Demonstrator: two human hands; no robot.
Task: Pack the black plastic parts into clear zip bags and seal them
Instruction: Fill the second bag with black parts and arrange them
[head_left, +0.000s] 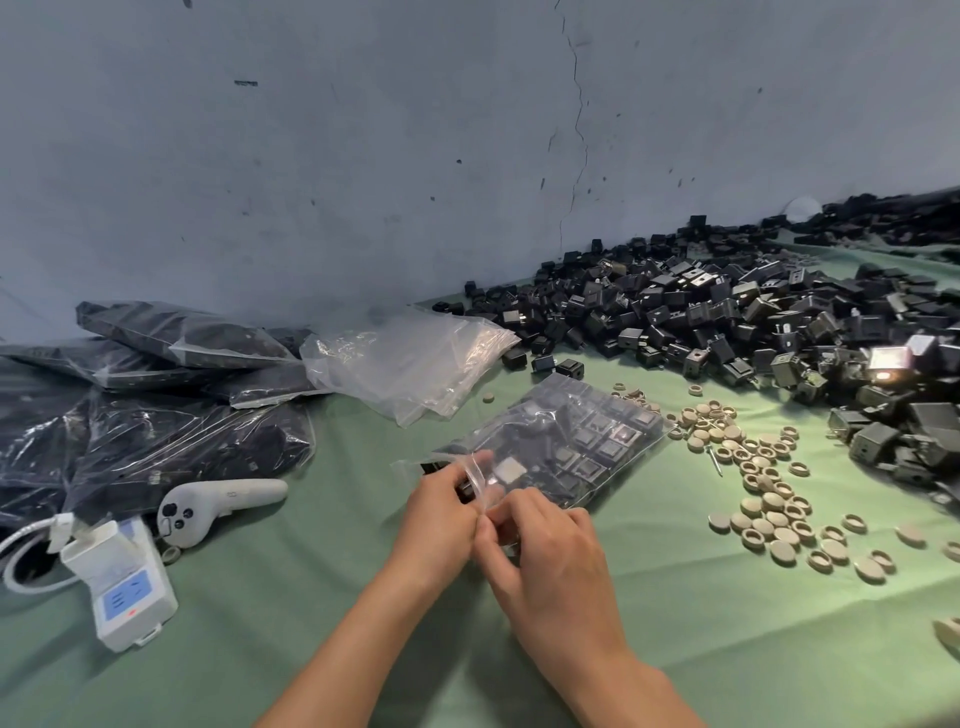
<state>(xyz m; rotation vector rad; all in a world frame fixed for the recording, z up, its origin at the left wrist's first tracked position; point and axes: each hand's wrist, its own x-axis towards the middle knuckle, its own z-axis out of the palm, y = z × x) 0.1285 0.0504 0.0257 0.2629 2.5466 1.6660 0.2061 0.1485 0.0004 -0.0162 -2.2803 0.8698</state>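
A clear zip bag (582, 441) filled with rows of black plastic parts lies on the green cloth at centre, its mouth towards me. My left hand (441, 514) and my right hand (540, 561) meet at the bag's near edge, and both pinch the clear zip strip between thumb and fingers. A large heap of loose black plastic parts (727, 317) spreads along the wall to the right. A stack of empty clear zip bags (410, 358) lies behind the filled bag.
Several filled, sealed bags (145, 415) are piled at the left. A white controller (218, 504) and a white power adapter with cable (124, 582) lie at front left. Several beige round caps (769, 499) are scattered to the right of the bag.
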